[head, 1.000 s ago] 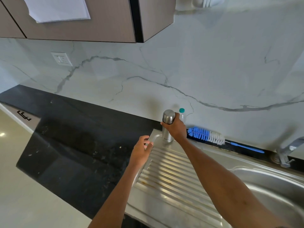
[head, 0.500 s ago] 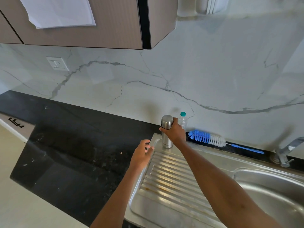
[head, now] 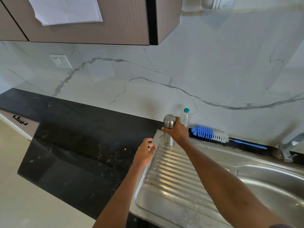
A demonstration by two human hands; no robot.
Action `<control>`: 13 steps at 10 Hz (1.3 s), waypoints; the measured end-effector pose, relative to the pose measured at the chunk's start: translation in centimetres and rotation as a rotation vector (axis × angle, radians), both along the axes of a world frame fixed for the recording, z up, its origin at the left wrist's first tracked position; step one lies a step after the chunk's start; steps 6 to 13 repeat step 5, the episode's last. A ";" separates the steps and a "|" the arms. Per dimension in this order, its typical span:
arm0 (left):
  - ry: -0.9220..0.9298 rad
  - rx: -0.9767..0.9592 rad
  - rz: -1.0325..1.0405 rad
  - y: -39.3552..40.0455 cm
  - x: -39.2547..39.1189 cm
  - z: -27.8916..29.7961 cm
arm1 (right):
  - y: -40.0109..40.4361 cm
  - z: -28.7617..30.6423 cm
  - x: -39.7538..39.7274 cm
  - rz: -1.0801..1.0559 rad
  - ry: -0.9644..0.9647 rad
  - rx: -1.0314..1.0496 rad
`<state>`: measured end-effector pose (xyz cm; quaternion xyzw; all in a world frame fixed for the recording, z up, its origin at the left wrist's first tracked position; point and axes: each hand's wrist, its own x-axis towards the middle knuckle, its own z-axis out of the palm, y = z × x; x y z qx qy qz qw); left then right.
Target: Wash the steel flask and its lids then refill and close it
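1. Steel drainboard (head: 172,183) nearest, ribbed, with rust-coloured streaks; sink basin (head: 271,186) to its right.
2. Left hand (head: 144,152) at the drainboard's far-left rim, fingers loosely curled, fingertips at the edge, holding nothing.
3. Right hand (head: 178,131) wrapped round the steel flask (head: 169,130) just below its cap (thumb on the near side).
4. Flask upright at the drainboard's far-left corner, cap on; whether its base touches the steel, cannot tell.
5. Black surface (head: 74,145) spreads left, speckled.
6. Behind the flask: clear plastic bottle (head: 185,118), teal cap, against the marble wall.
7. Blue-and-white bottle brush (head: 212,134) lies along the back ledge; tap (head: 287,148) far right.
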<state>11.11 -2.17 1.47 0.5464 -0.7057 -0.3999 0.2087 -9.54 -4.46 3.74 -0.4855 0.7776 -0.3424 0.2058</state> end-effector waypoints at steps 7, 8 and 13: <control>0.026 -0.029 -0.035 0.9 -0.6 -1.2 | 0.3 -1.3 -1.1 0.039 -0.071 0.122; 0.026 -0.029 -0.035 0.9 -0.6 -1.2 | 0.3 -1.3 -1.1 0.039 -0.071 0.122; 0.026 -0.029 -0.035 0.9 -0.6 -1.2 | 0.3 -1.3 -1.1 0.039 -0.071 0.122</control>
